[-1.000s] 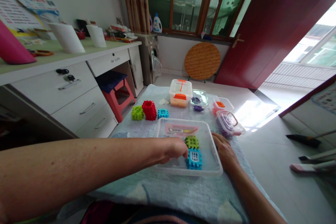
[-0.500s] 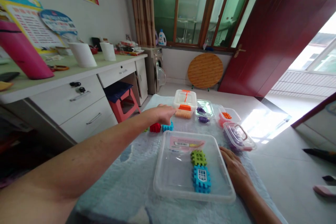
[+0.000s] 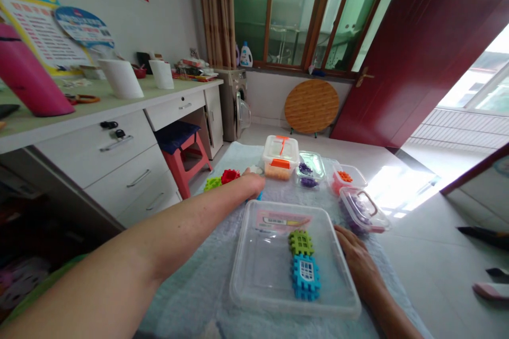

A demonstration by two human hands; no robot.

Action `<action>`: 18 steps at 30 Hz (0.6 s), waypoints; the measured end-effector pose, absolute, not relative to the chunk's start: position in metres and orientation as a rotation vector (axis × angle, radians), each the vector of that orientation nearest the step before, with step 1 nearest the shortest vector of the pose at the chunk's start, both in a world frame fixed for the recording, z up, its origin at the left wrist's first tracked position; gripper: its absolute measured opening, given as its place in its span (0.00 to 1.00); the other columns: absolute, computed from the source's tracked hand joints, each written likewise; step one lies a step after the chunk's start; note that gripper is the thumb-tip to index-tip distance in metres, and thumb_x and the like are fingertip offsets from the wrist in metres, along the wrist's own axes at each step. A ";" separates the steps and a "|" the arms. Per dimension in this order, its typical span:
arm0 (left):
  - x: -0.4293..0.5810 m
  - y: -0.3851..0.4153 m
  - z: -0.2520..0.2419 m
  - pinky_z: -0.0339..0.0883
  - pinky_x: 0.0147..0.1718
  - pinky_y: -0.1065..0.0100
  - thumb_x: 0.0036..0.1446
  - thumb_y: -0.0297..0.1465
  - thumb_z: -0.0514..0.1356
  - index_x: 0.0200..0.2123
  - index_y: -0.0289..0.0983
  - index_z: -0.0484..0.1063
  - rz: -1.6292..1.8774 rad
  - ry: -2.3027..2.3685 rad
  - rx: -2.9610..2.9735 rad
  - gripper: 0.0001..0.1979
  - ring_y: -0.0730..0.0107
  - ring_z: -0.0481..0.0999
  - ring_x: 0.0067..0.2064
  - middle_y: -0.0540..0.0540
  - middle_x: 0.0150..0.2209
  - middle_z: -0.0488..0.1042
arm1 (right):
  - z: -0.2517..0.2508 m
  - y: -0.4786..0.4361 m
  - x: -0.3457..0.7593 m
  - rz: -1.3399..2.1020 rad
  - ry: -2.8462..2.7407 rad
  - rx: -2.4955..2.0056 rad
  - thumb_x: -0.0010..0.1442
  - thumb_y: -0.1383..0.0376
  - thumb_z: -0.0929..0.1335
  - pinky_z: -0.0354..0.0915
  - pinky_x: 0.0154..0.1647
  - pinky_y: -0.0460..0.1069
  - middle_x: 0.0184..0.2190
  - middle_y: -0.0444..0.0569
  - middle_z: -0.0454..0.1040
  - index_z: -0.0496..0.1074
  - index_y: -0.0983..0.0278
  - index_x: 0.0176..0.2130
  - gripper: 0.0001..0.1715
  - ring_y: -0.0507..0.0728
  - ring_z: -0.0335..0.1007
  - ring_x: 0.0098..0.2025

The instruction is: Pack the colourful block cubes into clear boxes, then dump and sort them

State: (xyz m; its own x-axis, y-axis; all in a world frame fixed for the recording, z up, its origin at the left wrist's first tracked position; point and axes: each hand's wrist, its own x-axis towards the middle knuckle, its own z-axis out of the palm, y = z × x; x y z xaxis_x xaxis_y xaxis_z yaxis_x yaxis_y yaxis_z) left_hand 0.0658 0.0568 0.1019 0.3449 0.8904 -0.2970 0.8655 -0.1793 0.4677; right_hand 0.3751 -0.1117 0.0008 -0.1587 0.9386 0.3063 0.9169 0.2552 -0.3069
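Observation:
My left hand (image 3: 253, 184) reaches forward over a blue block (image 3: 260, 196), which it mostly covers. Its fingers are turned away, so their grip is hidden. Just left of it sit a red block (image 3: 230, 176) and a lime-green block (image 3: 212, 184). Close to me lies a shallow clear plastic tray (image 3: 254, 296). Inside it, a green block (image 3: 301, 243) with a window pattern adjoins a blue block with a white window (image 3: 306, 277). Beside the tray's right edge rests my right hand (image 3: 353, 250), fingers stretched out and holding nothing.
On the blue cloth (image 3: 186, 280) farther off stand an orange-latched box (image 3: 281, 156), a clear container with purple pieces (image 3: 311, 167), a container with orange pieces (image 3: 350, 176) and a handled box (image 3: 363, 209). A desk (image 3: 119, 122) and red stool (image 3: 186, 161) are at left.
My left hand has come down onto the blue block, its wrist shifting slightly right and nearer. The red and green blocks show more fully. My right hand stays by the tray.

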 end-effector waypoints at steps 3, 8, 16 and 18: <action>0.066 0.054 0.099 0.56 0.57 0.59 0.30 0.15 0.70 0.23 0.36 0.67 -0.024 1.563 2.094 0.18 0.47 0.70 0.53 0.48 0.28 0.74 | 0.001 -0.112 0.375 0.080 -2.093 -1.700 0.63 0.58 0.60 0.66 0.59 0.60 0.55 0.55 0.73 0.75 0.60 0.52 0.23 0.65 0.69 0.57; 0.066 0.052 0.096 0.61 0.53 0.59 0.33 0.17 0.69 0.22 0.36 0.68 0.006 1.521 2.087 0.15 0.46 0.71 0.51 0.47 0.28 0.74 | 0.001 -0.112 0.375 0.100 -2.103 -1.700 0.63 0.59 0.60 0.65 0.59 0.62 0.55 0.55 0.73 0.74 0.60 0.52 0.23 0.65 0.68 0.58; 0.071 0.057 0.090 0.63 0.52 0.51 0.27 0.16 0.69 0.22 0.36 0.71 -0.170 1.453 2.208 0.16 0.43 0.74 0.47 0.44 0.28 0.76 | 0.001 -0.112 0.375 0.117 -2.105 -1.714 0.63 0.58 0.60 0.64 0.60 0.62 0.56 0.57 0.72 0.74 0.61 0.53 0.24 0.66 0.67 0.58; 0.071 0.058 0.090 0.64 0.51 0.51 0.29 0.18 0.69 0.25 0.36 0.74 -0.285 1.421 2.286 0.15 0.44 0.75 0.47 0.42 0.32 0.78 | 0.002 -0.112 0.375 0.108 -2.104 -1.715 0.63 0.58 0.60 0.65 0.59 0.61 0.56 0.57 0.72 0.74 0.61 0.53 0.24 0.65 0.68 0.58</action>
